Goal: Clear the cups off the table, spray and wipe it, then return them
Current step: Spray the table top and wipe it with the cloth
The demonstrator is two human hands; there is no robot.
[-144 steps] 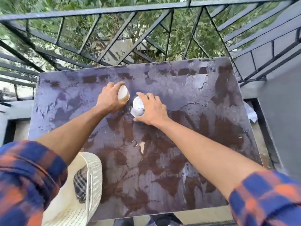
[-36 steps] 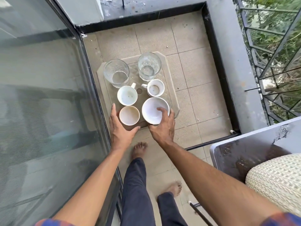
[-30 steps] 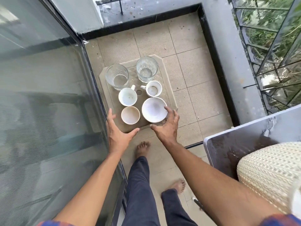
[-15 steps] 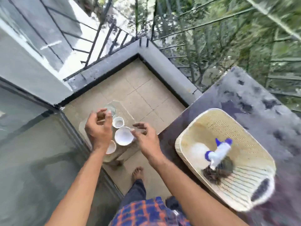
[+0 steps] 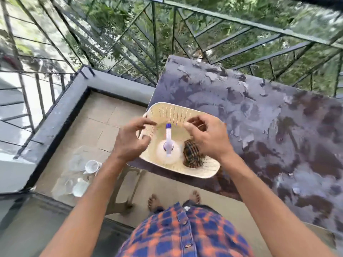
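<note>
The dark purple-brown table top (image 5: 259,112) looks blotchy and streaked, with pale grey patches all over it, and nothing stands on it except a cream perforated plastic basket (image 5: 178,110) sitting on its near left corner, hanging a bit past the edge. Inside the basket there's a white spray bottle with a blue-tipped nozzle (image 5: 168,145) standing upright, and right beside it a dark checked cloth (image 5: 191,154) bunched against the right wall. The left hand (image 5: 130,141) hovers over the basket's left rim, fingers loosely curled and holding nothing. The right hand (image 5: 207,138) hangs above the cloth side with the fingers half bent, also not gripping anything. The white ceramic cups (image 5: 91,166) are down on the beige tiled floor (image 5: 104,127) to the left, sitting on a pale tray (image 5: 59,188) that's pretty blurry, well apart from the table.
</note>
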